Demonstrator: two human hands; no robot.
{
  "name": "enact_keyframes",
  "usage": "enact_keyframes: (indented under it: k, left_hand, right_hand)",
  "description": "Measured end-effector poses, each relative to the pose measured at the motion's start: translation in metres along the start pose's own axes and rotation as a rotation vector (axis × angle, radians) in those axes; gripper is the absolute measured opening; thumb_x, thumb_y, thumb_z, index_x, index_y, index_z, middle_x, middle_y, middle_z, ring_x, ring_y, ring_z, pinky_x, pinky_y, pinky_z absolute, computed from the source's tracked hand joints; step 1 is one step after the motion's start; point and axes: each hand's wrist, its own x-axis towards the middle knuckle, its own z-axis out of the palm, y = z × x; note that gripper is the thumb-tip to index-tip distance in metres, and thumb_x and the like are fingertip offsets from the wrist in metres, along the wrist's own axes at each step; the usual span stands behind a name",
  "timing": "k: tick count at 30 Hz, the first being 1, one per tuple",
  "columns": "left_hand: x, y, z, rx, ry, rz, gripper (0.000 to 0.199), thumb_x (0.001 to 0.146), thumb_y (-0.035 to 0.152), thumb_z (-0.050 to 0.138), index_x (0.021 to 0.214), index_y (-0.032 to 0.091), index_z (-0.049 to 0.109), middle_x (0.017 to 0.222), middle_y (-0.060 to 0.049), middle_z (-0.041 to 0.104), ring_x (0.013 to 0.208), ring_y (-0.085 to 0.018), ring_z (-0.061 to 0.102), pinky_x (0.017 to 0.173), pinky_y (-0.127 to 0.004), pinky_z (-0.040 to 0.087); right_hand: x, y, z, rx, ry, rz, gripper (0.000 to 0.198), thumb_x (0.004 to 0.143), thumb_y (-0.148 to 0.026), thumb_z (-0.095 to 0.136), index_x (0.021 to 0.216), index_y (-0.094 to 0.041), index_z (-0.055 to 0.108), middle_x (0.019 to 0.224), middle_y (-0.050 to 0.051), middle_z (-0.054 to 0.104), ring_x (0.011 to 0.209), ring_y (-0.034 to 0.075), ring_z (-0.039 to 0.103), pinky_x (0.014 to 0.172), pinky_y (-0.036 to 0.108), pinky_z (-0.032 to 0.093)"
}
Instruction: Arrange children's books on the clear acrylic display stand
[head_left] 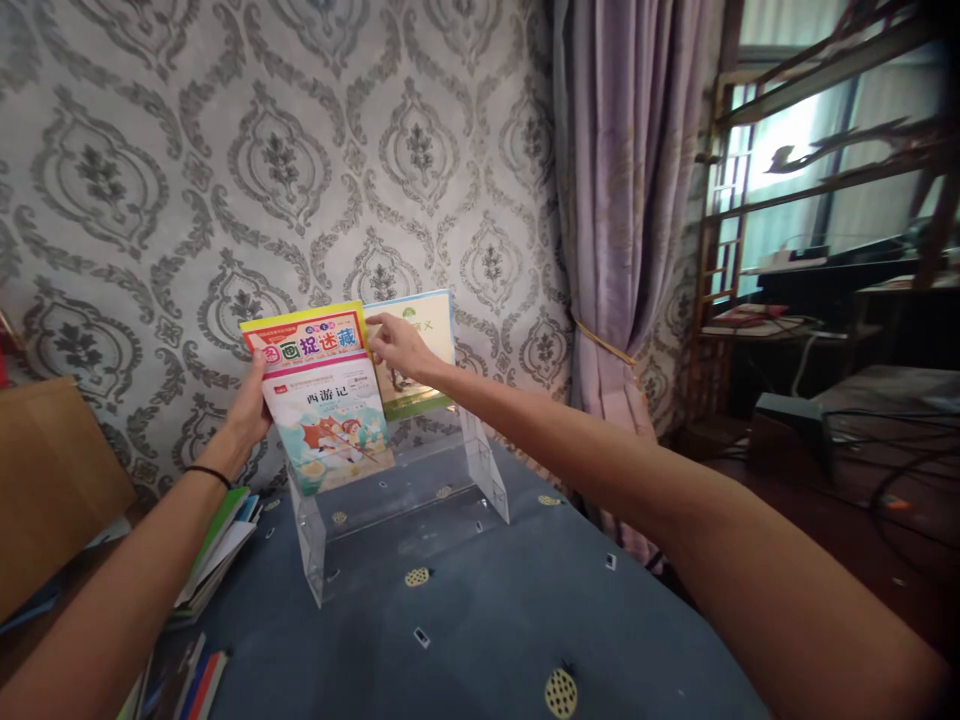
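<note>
A white storybook (337, 435) with a pink top band and a cartoon cover leans upright on a clear acrylic book stand (491, 480). Behind it rises a yellow-and-red picture book (307, 342) with colourful characters. A pale green-and-blue book (431, 370) stands at the back right, partly covered by my right hand (401, 348). My left hand (249, 405) grips the left edge of the picture book, its thumb in front and the other fingers hidden behind. The curled fingers of my right hand pinch that book's upper right edge.
Stacked books (221, 550) lie left of the stand, with more books (187, 680) nearer me. A cardboard box (56, 490) stands at far left. The blue tablecloth (480, 640) has pineapple prints. Behind are a patterned wall (315, 150) and a purple curtain (630, 190).
</note>
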Motion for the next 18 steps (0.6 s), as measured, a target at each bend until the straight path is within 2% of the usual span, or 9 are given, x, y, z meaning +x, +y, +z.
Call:
enact_keyframes:
  k: [4, 7, 10, 12, 14, 18]
  left_hand:
    - [-0.002, 0.002, 0.002, 0.001, 0.005, -0.01, 0.046, 0.106, 0.045, 0.041, 0.131, 0.016, 0.066, 0.131, -0.01, 0.072, 0.132, -0.027, 0.061, 0.116, -0.044, 0.045]
    - [-0.003, 0.004, 0.002, 0.011, 0.014, -0.024, 0.045, 0.107, 0.044, 0.04, 0.127, 0.016, 0.068, 0.127, -0.009, 0.074, 0.131, -0.025, 0.062, 0.116, -0.044, 0.045]
    - [-0.003, 0.005, 0.0, 0.01, 0.014, -0.019, 0.043, 0.108, 0.042, 0.039, 0.123, 0.015, 0.07, 0.125, -0.008, 0.075, 0.13, -0.023, 0.063, 0.116, -0.042, 0.046]
    - [-0.002, 0.003, -0.002, 0.004, 0.013, 0.001, 0.042, 0.107, 0.042, 0.041, 0.121, 0.016, 0.071, 0.124, -0.008, 0.075, 0.128, -0.023, 0.065, 0.114, -0.04, 0.048]
    - [0.0, 0.001, -0.005, 0.001, -0.01, 0.032, 0.042, 0.105, 0.046, 0.046, 0.121, 0.016, 0.071, 0.124, -0.009, 0.076, 0.126, -0.024, 0.066, 0.111, -0.039, 0.051]
    - [0.002, -0.006, -0.009, 0.017, -0.07, 0.109, 0.046, 0.096, 0.055, 0.061, 0.119, 0.017, 0.07, 0.121, -0.011, 0.077, 0.125, -0.027, 0.067, 0.108, -0.041, 0.054]
  right_hand:
    - [0.001, -0.003, 0.005, 0.081, 0.013, 0.068, 0.035, 0.088, -0.018, 0.052, 0.123, -0.014, 0.054, 0.08, 0.001, 0.069, 0.067, 0.017, 0.065, 0.066, 0.029, 0.055]
    - [0.001, -0.005, -0.001, -0.11, 0.046, 0.007, 0.031, 0.089, -0.014, 0.049, 0.118, -0.015, 0.058, 0.084, 0.004, 0.071, 0.078, 0.021, 0.068, 0.076, 0.034, 0.055]
    - [0.006, -0.008, -0.011, -0.428, 0.186, -0.126, 0.037, 0.09, -0.01, 0.042, 0.122, -0.013, 0.06, 0.111, 0.014, 0.071, 0.107, 0.027, 0.065, 0.093, 0.04, 0.05]
    - [0.015, -0.009, -0.018, -0.593, 0.232, -0.201, 0.043, 0.09, -0.009, 0.042, 0.13, -0.011, 0.057, 0.135, 0.019, 0.062, 0.126, 0.03, 0.055, 0.105, 0.045, 0.043]
    - [0.023, -0.009, -0.022, -0.697, 0.174, -0.212, 0.044, 0.092, -0.013, 0.043, 0.135, -0.01, 0.053, 0.146, 0.019, 0.055, 0.135, 0.032, 0.047, 0.113, 0.051, 0.034]
    - [0.029, -0.006, -0.027, -0.819, -0.013, -0.132, 0.041, 0.099, -0.025, 0.04, 0.136, -0.012, 0.054, 0.139, 0.018, 0.06, 0.131, 0.035, 0.051, 0.115, 0.057, 0.027]
